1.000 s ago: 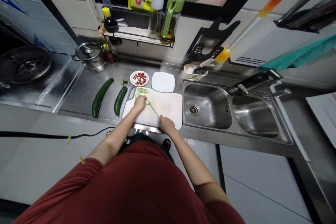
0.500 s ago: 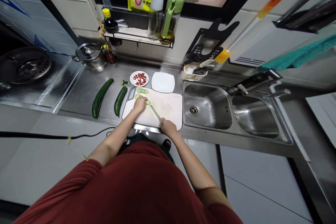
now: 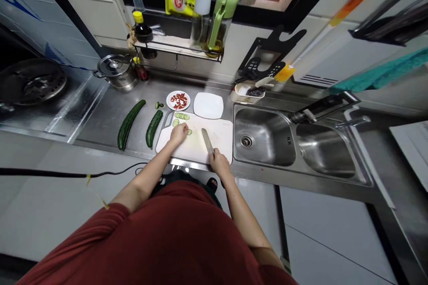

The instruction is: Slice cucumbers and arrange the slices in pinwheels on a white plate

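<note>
My right hand (image 3: 220, 163) grips a kitchen knife (image 3: 207, 140) by its handle, the blade slanting up and left over the white cutting board (image 3: 217, 131). On the board's left half, my left hand (image 3: 179, 133) is closed with its fingers curled; whatever they hold is hidden. A cucumber slice (image 3: 189, 132) lies just right of those fingers. Beyond them is a row of cucumber slices (image 3: 181, 116), with more slices (image 3: 175, 122) below it. Left of the board rest a shorter cucumber (image 3: 154, 129) and a long whole cucumber (image 3: 131, 124).
Behind the board stand a plate of chopped red pieces (image 3: 178, 100) and a white square plate (image 3: 207, 105). Small green cucumber ends (image 3: 159, 105) lie nearby. A double sink (image 3: 264, 136) adjoins on the right; a lidded pot (image 3: 117, 72) stands back left.
The knife has moved right, away from my left hand, and its blade now points more steeply away from me. My left hand stays in nearly the same place.
</note>
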Available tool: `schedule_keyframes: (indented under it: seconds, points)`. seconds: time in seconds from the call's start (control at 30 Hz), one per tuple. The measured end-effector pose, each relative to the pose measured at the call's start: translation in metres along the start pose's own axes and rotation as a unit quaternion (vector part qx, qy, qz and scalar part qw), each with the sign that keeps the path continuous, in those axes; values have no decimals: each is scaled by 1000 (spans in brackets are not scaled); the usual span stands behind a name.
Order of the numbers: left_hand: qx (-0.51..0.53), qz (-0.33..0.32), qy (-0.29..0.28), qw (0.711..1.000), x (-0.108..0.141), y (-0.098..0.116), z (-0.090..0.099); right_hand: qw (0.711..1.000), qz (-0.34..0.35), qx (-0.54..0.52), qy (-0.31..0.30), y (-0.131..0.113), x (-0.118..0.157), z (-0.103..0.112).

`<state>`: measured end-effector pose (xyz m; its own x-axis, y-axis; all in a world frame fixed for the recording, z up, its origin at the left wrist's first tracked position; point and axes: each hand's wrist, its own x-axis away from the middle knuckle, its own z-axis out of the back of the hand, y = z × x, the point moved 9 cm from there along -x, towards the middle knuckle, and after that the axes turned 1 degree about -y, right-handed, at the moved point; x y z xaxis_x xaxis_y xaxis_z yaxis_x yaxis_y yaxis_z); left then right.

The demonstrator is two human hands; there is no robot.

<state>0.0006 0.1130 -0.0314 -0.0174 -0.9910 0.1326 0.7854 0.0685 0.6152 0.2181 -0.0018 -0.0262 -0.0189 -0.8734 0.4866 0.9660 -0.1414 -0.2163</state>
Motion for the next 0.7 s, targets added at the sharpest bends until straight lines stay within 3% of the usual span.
schedule_keyframes:
  seconds: [0.3,0.7]
  points:
    - [135,30,41,990,8,-15,-7,1000,-9,-10,7,9,-5,-3]
    - [115,99,110,982,6,-56,23,1000,-17,3,-6,5,-3,0]
